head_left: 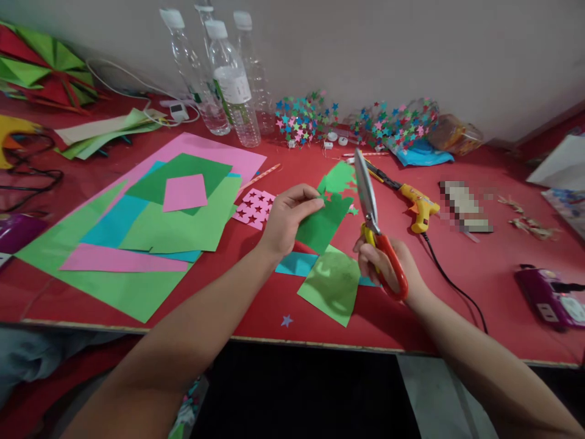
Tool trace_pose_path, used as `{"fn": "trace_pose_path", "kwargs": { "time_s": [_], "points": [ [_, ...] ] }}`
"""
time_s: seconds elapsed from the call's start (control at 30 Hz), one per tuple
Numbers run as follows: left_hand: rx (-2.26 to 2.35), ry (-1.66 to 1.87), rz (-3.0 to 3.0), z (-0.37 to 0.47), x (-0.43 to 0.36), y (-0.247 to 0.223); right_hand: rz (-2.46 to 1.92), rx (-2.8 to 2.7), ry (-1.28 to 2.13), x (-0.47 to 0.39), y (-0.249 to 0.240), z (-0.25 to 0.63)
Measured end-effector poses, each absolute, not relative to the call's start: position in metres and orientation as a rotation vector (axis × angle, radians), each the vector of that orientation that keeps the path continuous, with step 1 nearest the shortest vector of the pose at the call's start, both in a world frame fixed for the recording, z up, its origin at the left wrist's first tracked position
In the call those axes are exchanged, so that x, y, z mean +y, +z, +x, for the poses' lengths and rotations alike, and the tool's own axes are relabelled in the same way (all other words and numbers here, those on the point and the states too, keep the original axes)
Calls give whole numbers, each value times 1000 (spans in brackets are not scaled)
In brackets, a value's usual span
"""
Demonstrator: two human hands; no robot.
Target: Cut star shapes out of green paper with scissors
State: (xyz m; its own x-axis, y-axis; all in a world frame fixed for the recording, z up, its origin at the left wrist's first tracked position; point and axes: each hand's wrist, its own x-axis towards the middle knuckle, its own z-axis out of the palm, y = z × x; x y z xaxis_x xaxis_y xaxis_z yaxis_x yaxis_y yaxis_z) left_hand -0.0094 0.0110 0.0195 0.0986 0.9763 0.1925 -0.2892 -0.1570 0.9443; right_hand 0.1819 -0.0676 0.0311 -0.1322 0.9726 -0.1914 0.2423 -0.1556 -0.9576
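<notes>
My left hand pinches a dark green sheet of paper by its left side. Star-shaped notches run along that sheet's upper edge. Just right of the sheet, my right hand grips a pair of scissors with red and yellow handles. Their blades point up and look closed. Below the sheet lie a light green paper piece and a blue strip. Behind it is a brighter green paper with star cut-outs. A pink paper with star holes rests beside my left hand.
Coloured sheets are piled at left. Clear plastic bottles stand against the wall near star-covered decorations. A yellow glue gun with a black cord lies right of the scissors. A small star lies near the table's front edge.
</notes>
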Motion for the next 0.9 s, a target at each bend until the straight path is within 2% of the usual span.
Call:
{"fn": "trace_pose_path", "kwargs": {
  "time_s": [0.1, 0.27, 0.5, 0.6, 0.9],
  "points": [
    [791, 1234, 1099, -2, 2, 21, -1418, -1368, 1220, -62, 31, 182],
    [715, 1140, 1161, 9, -8, 16, -1351, -1327, 1272, -57, 28, 181],
    [755, 1175, 1290, 0, 8, 6, -1350, -1285, 1191, -48, 27, 191],
    [847, 1150, 1452, -5, 18, 4, -1337, -1227, 1173, -43, 29, 196],
    [1141, 736, 2045, -2, 31, -7, -1328, -1127, 1015, -37, 29, 203]
  ]
}}
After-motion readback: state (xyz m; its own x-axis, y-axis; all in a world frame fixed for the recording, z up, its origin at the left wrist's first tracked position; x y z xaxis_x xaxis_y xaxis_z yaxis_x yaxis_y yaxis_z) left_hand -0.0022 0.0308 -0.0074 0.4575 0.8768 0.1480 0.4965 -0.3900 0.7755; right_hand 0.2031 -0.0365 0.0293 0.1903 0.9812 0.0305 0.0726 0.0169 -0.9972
